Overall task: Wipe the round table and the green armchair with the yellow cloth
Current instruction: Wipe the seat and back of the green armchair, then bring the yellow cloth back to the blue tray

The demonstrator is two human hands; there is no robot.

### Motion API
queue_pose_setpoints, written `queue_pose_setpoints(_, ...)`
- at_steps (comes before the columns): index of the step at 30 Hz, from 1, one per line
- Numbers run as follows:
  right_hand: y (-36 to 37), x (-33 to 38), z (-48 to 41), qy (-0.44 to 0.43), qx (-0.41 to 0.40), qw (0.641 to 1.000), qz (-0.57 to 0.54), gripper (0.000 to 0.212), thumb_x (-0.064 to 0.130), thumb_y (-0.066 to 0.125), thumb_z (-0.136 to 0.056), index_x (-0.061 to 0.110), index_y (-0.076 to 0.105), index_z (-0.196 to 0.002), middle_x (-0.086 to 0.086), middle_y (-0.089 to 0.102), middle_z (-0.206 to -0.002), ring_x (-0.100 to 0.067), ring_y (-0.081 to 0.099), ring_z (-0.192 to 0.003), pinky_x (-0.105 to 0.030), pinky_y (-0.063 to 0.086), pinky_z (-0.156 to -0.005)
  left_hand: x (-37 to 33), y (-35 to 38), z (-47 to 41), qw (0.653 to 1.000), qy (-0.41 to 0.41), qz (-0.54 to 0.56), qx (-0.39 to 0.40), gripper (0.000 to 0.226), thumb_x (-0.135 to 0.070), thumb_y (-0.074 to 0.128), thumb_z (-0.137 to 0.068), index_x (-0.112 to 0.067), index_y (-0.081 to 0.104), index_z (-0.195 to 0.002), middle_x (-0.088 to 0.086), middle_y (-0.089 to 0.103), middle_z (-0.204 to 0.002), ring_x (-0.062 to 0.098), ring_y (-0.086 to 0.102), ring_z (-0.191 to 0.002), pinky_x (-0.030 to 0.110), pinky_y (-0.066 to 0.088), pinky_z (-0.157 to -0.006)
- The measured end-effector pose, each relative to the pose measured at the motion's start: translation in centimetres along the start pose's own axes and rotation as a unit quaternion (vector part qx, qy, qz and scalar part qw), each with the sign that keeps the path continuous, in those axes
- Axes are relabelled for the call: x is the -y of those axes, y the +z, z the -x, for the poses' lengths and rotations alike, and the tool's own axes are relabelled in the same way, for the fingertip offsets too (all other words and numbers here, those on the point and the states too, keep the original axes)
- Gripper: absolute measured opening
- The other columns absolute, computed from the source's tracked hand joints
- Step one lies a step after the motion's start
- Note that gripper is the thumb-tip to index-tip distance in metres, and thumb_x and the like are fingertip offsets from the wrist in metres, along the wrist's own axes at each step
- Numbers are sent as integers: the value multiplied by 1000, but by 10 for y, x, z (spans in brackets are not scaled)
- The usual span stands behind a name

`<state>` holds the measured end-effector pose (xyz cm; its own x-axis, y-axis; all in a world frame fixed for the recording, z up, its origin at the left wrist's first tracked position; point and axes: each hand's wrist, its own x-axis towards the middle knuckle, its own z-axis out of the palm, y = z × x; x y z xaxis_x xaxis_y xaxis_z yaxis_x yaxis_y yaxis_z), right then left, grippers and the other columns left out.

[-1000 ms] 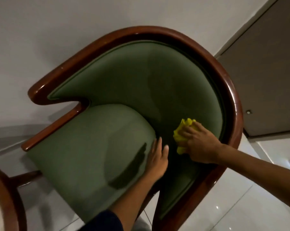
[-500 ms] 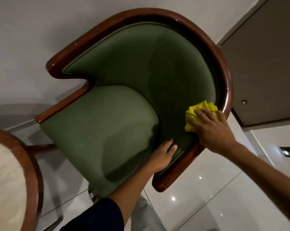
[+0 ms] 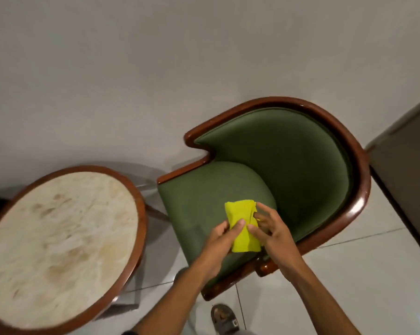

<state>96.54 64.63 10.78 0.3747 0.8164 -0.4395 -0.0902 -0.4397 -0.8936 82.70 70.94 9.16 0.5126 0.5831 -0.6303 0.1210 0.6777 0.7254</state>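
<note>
Gap between round table and green armchair narrow; armchair's wooden rim walls seat.

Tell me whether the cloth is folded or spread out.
Folded. The cloth is a compact, layered oblong pinched between the left hand and right hand above the armchair seat.

Glossy white tiled floor below both hands, carrying the green armchair directly beneath them and the round table well left. Just nearer than the wrists, a sandalled foot on the tiles.
</note>
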Motion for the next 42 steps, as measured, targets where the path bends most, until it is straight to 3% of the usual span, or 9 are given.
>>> queue_pose_setpoints(8, 31, 13, 29, 125, 174, 974, -76, 30, 1, 63, -87, 9, 64, -116, -12, 75, -105, -27, 70, -98, -43, 56, -88, 17, -22, 81, 975, 23, 211, -63, 52, -44, 63, -84, -13, 68, -125, 14, 70, -127, 32, 64, -120, 50, 49, -106)
queue_pose_setpoints(15, 107, -8, 60, -36, 232, 945, 226, 14, 7, 63, -88, 14, 62, -99, -6, 69, -96, -15, 63, -83, -33, 53, -77, 70, -60, 145, 955, 60, 233, -174, 44, -33, 68, -88, -19, 64, -129, 6, 73, -121, 25, 70, -112, 40, 59, -90)
queue_pose_setpoints(19, 164, -15, 84, -95, 193, 902, 373, 31, 35, 75, -78, 19, 63, -102, 2, 53, -99, -15, 54, -91, -31, 48, -85, 83, -95, 177, 904, 101, 298, -290, 31, -16, 63, -93, -12, 67, -124, 8, 74, -116, 23, 73, -98, 35, 60, -84)
queue_pose_setpoints(22, 256, -49, 148, -63, 340, 845, 407, 28, 34, 69, -85, 21, 57, -62, 13, 57, -62, -12, 55, -68, -22, 45, -62, 156, -164, 246, 842, 137, 371, -367, 32, -14, 63, -93, -7, 66, -124, 13, 73, -115, 25, 73, -95, 37, 61, -80)
queue_pose_setpoints(29, 413, -122, 267, -57, 417, 784, 456, 33, 31, 67, -83, 19, 46, -61, -4, 53, -65, -22, 54, -62, -34, 44, -59, 266, -274, 381, 764, 123, 367, -516, 45, -18, 72, -88, -14, 52, -127, 12, 68, -117, 20, 68, -91, 34, 58, -75)
queue_pose_setpoints(33, 517, -190, 372, -95, 470, 724, 496, 26, 26, 64, -87, 15, 53, -65, -12, 59, -78, -30, 61, -79, -45, 58, -78, 366, -328, 480, 705, 95, 359, -604, 64, -4, 70, -83, -25, 39, -135, 8, 62, -101, 26, 63, -96, 31, 52, -69)
queue_pose_setpoints(37, 573, -246, 486, -125, 547, 659, 500, 23, 22, 65, -87, 16, 52, -105, -11, 59, -97, -33, 64, -97, -46, 54, -88, 453, -343, 569, 630, 48, 280, -723, 58, 6, 64, -82, -9, 36, -132, 26, 61, -117, 37, 63, -102, 45, 54, -93)
queue_pose_setpoints(40, 597, -281, 563, -159, 617, 601, 482, 25, 11, 58, -87, 18, 45, -107, -15, 56, -95, -42, 63, -95, -53, 55, -82, 505, -345, 631, 580, 8, 228, -782, 41, -1, 64, -83, -19, 46, -115, 15, 60, -110, 23, 60, -86, 17, 52, -73)
queue_pose_setpoints(42, 617, -306, 610, -206, 657, 549, 474, 18, 8, 55, -88, 13, 55, -105, -18, 62, -101, -40, 62, -96, -45, 55, -81, 539, -353, 670, 551, -37, 183, -813, 30, -10, 61, -79, -19, 61, -107, 15, 64, -101, 26, 58, -78, 25, 51, -70)
